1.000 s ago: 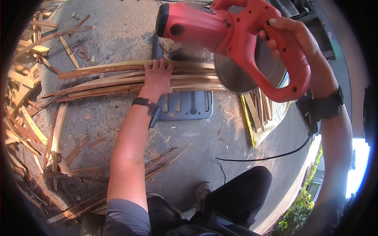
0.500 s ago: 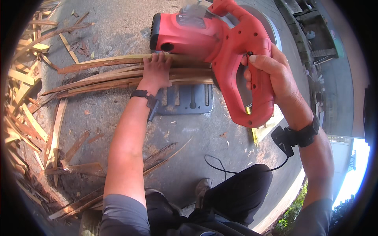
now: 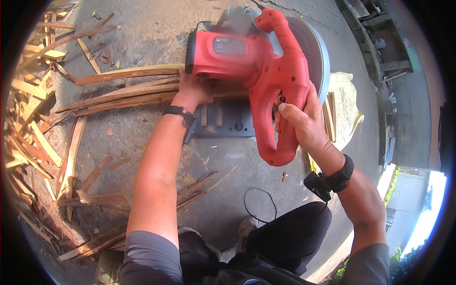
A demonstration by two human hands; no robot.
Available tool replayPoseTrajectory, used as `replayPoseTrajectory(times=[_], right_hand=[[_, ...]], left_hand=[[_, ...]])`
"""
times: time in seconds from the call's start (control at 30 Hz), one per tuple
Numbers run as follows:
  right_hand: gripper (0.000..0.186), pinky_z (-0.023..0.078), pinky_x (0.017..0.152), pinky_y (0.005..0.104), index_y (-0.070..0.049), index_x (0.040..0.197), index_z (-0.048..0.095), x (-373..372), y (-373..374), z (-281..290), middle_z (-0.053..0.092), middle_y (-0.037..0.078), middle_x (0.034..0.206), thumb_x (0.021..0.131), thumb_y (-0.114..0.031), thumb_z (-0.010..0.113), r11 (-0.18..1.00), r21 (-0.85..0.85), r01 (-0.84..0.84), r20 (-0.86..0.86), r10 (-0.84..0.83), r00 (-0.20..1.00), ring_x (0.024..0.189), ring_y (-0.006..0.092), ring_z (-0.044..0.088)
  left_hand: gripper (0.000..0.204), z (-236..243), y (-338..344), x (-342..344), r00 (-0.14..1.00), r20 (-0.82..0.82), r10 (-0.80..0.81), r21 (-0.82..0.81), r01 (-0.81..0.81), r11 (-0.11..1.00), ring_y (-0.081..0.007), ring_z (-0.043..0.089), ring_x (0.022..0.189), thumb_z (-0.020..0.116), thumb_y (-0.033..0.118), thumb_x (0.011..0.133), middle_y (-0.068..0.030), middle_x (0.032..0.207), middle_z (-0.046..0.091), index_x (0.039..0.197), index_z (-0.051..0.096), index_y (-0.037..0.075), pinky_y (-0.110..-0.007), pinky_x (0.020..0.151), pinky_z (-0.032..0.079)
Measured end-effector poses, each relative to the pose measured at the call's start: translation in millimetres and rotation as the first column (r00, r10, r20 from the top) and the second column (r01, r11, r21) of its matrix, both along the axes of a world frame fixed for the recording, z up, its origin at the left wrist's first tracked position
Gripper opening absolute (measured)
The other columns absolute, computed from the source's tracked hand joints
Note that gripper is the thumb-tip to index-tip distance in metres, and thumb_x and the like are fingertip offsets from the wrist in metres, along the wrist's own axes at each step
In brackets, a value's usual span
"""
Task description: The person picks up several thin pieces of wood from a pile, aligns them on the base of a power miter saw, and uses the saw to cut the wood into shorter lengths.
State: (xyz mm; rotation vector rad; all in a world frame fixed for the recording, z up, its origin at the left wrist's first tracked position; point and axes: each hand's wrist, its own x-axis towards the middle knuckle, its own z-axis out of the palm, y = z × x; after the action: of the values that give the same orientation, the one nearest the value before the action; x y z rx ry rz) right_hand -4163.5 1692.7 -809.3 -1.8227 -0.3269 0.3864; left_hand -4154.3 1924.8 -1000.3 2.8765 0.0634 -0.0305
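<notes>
My right hand (image 3: 306, 121) is wrapped round the rear handle of a red miter saw (image 3: 282, 71), thumb beside the trigger. The saw's round blade guard (image 3: 320, 57) shows on its right side. My left hand (image 3: 191, 91) presses on several long rough wood strips (image 3: 128, 95) that run left from under the saw. Its fingertips are partly hidden beneath the motor housing. Below the strips lies the saw's dark slotted base (image 3: 228, 126), largely covered by the saw head. Where the blade meets the wood is out of sight.
Split wood pieces (image 3: 35, 90) are heaped along the left. More strips (image 3: 92, 203) lie nearer on the concrete floor. At right, cut pieces (image 3: 328, 116) rest on a pale sack (image 3: 346, 107). A black cable (image 3: 259, 190) loops near my knee.
The saw head has swung down and to the left with my right hand on its handle, covering more of the base. The pale sack shows more. My left hand has shifted slightly right.
</notes>
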Motion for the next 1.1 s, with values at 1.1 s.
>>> replayPoseTrajectory(times=[1.1], right_hand=[[0.029,0.055,0.069,0.0312,0.004,0.113,0.053,39,-315,-126,0.062,0.012,0.095,0.088,-0.011,0.056,0.895,0.052,0.443,-0.572,-0.337,0.748,0.077,0.0184,0.063]], left_hand=[[0.111,75,-38,-43,0.982,-0.166,0.095,0.514,0.004,0.858,-0.0354,0.034,0.129,0.085,0.044,0.053,-0.0128,0.140,0.037,0.145,0.028,0.018,-0.055,0.108,0.023]])
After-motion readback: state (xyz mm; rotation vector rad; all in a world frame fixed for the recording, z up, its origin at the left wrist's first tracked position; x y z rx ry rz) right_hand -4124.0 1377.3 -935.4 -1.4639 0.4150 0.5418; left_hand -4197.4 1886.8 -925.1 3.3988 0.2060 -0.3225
